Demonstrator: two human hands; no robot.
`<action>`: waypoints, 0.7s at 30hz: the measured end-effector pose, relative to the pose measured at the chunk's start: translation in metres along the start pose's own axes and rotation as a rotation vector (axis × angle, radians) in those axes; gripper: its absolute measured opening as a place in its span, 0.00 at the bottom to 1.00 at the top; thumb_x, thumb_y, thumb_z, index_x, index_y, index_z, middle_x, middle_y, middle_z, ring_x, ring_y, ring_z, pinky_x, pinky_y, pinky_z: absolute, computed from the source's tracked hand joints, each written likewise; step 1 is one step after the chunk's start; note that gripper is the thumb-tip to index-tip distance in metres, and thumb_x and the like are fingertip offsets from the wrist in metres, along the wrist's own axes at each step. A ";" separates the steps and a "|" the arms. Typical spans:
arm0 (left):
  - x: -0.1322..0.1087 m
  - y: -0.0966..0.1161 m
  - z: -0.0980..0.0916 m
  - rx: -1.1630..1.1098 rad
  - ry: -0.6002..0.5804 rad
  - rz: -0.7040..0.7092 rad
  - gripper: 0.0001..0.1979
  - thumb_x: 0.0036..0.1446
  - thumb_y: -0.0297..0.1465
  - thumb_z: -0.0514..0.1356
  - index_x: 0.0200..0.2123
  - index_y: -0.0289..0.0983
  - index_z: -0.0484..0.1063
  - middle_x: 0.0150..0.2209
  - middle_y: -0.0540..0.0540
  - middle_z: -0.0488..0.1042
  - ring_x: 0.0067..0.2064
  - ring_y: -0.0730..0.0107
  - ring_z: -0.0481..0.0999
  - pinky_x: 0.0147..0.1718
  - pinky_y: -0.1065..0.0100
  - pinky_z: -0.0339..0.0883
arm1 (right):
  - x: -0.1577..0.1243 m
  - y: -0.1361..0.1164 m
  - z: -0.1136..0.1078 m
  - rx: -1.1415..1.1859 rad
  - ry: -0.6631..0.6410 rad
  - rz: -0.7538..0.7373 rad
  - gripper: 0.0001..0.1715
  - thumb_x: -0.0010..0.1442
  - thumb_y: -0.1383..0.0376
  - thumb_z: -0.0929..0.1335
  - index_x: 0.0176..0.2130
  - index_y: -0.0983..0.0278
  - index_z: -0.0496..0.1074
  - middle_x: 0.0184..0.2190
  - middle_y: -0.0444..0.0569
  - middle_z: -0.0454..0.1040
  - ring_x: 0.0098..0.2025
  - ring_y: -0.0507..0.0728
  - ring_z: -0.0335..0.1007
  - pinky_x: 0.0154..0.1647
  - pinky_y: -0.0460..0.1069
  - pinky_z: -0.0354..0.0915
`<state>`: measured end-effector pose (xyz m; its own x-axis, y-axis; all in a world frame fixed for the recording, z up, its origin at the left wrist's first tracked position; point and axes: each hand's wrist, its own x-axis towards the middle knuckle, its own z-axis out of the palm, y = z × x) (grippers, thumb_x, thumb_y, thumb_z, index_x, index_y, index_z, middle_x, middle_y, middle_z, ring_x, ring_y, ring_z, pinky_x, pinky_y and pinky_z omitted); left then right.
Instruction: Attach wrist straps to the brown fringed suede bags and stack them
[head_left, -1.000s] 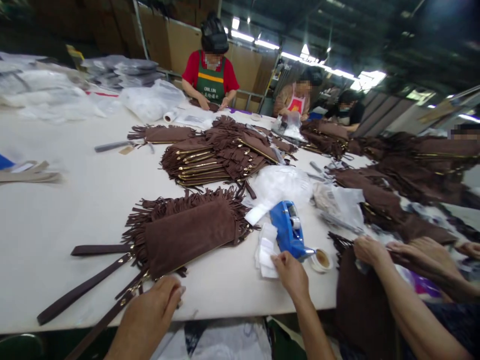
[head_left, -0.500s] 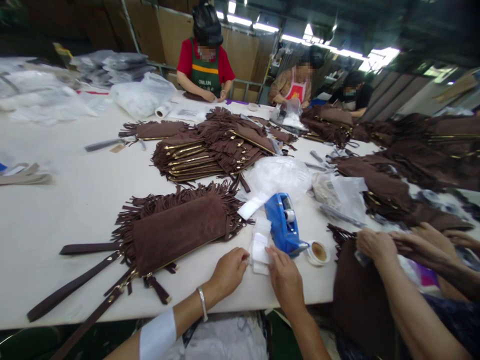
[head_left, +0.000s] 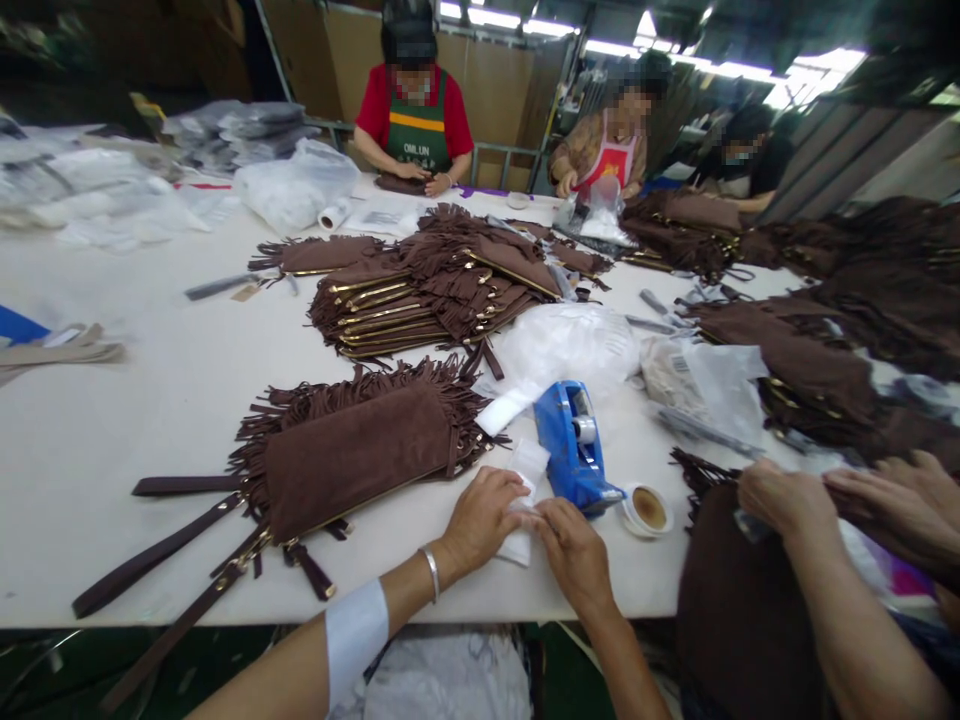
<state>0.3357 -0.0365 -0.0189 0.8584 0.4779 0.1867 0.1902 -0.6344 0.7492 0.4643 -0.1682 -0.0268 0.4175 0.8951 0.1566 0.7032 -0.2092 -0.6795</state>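
My left hand (head_left: 482,517) and my right hand (head_left: 574,553) meet at the near table edge over a small stack of white paper pieces (head_left: 523,500). Both hands have curled fingers pinching those white pieces. A blue tape dispenser (head_left: 574,446) stands just behind them, touching nothing. To the left lies a pile of brown fringed suede pouches (head_left: 352,452) with long brown wrist straps (head_left: 150,560) trailing toward the table edge. A silver bangle and a white sleeve band are on my left arm.
A co-worker's hands (head_left: 825,500) handle a brown pouch at the right. A tape roll (head_left: 647,508) sits beside the dispenser. A bigger pouch stack (head_left: 435,295), plastic bags (head_left: 562,350) and more pouches (head_left: 825,350) cover the white table (head_left: 112,420). People work at the far side.
My left hand came up from the near edge by the straps and moved right to the white pieces, joining my right hand. The view shifted slightly.
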 end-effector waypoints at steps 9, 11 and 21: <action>0.002 -0.003 0.012 -0.001 0.045 -0.037 0.17 0.53 0.30 0.65 0.47 0.41 0.70 0.49 0.45 0.69 0.50 0.58 0.64 0.50 0.59 0.61 | -0.002 -0.004 0.012 0.091 0.234 0.159 0.16 0.66 0.58 0.60 0.40 0.63 0.73 0.37 0.50 0.72 0.41 0.57 0.67 0.44 0.49 0.62; 0.002 -0.003 0.013 -0.001 0.060 -0.023 0.15 0.55 0.30 0.62 0.47 0.40 0.71 0.48 0.44 0.69 0.50 0.58 0.64 0.50 0.59 0.61 | -0.006 -0.014 0.016 -0.021 0.248 0.063 0.14 0.66 0.60 0.61 0.39 0.63 0.72 0.37 0.50 0.70 0.41 0.57 0.67 0.45 0.50 0.61; 0.004 -0.011 0.021 0.036 0.073 0.036 0.28 0.46 0.13 0.55 0.50 0.39 0.71 0.50 0.44 0.69 0.51 0.58 0.63 0.51 0.56 0.62 | -0.056 -0.051 -0.008 0.219 -0.170 0.054 0.14 0.65 0.61 0.61 0.29 0.61 0.68 0.29 0.46 0.67 0.32 0.54 0.65 0.33 0.46 0.61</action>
<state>0.3468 -0.0406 -0.0403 0.8280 0.4968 0.2601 0.1783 -0.6730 0.7178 0.4099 -0.2107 0.0052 0.3358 0.9419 0.0063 0.5337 -0.1848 -0.8252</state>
